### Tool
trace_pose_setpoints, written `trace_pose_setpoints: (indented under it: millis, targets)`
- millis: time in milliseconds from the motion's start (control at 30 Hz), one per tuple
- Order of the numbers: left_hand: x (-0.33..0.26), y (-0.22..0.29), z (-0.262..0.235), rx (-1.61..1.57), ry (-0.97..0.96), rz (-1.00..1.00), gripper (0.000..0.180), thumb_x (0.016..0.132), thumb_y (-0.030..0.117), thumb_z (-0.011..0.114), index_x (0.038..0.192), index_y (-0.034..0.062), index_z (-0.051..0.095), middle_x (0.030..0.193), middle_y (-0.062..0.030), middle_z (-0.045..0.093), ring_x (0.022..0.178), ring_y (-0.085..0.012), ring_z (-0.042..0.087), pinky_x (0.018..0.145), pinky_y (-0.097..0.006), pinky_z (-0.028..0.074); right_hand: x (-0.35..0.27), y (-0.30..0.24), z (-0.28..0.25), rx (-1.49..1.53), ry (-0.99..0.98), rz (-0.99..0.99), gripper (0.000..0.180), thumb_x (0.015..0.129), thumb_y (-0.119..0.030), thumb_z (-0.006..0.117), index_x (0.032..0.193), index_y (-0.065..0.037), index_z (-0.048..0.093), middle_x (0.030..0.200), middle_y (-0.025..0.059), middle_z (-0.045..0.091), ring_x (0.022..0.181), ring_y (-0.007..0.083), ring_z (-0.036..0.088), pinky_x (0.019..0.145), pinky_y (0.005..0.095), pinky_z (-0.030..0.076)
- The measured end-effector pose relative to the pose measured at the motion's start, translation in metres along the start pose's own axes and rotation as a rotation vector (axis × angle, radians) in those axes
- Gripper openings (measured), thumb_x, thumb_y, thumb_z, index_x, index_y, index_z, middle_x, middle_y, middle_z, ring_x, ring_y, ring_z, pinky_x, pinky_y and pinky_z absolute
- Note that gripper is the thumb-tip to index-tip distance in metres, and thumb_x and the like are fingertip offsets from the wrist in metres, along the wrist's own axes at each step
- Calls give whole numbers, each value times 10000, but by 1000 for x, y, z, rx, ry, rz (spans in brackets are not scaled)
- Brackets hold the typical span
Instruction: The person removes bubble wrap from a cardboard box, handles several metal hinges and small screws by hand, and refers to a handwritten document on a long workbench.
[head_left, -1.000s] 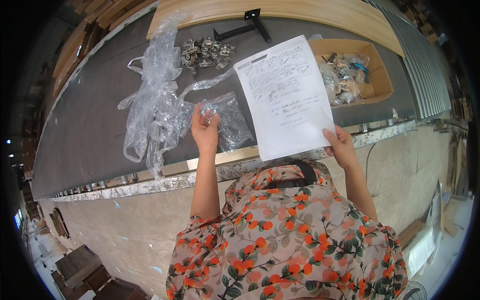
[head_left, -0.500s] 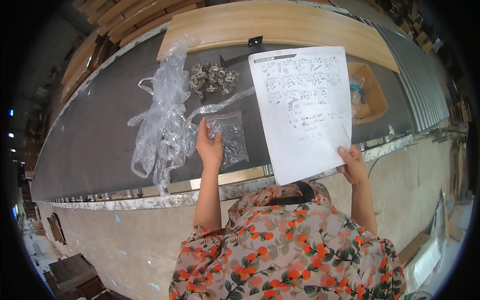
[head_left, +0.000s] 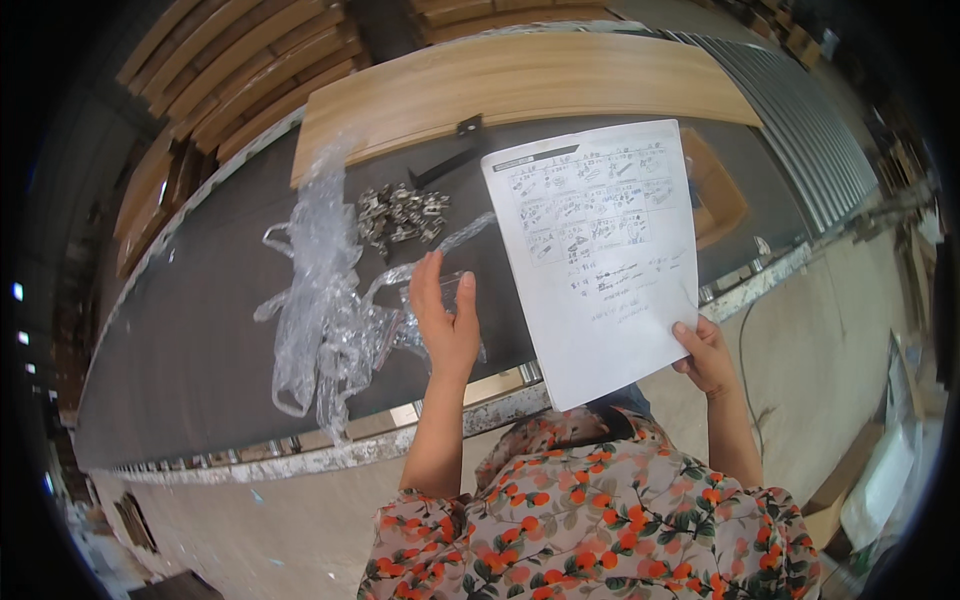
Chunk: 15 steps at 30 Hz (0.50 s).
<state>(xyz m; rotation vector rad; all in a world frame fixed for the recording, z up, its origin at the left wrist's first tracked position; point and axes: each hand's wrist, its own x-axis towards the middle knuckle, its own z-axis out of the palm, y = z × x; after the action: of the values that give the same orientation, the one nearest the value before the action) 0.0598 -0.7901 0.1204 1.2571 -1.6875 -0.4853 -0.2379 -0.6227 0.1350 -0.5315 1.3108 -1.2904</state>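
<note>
Right hand (head_left: 708, 357) pinches the instruction sheet (head_left: 598, 250) at its lower corner; left hand (head_left: 446, 325) grips a small clear bag (head_left: 447, 300). Advise holding the sheet flat while checking the bag against the metal fittings (head_left: 400, 213).

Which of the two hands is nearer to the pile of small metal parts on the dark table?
Left. The left hand is just below the pile of small metal parts, holding a small clear bag. The right hand is farther off to the right, holding the paper sheet.
</note>
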Motion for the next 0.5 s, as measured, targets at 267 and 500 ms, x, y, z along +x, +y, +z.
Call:
trace_pose_setpoints:
  millis: [267, 500]
  targets:
    - [-37, 49, 41, -732, -395, -423, 530, 970, 389, 350, 1324, -4, 372, 1204, -143, 534, 1093, -214, 521, 955, -331, 369, -34, 24, -32, 94, 81, 37, 227, 881, -184, 578, 1010, 2, 590, 659, 5, 552, 445, 41, 402, 382, 180, 311]
    - [-92, 76, 75, -986, -627, -662, 459, 914, 261, 507, 1262, -29, 435, 1162, -97, 560, 1027, -151, 540, 902, -287, 406, -60, 59, -72, 133, 140, -33, 222, 892, -183, 560, 1025, -4, 563, 658, 4, 546, 439, 42, 398, 377, 181, 288]
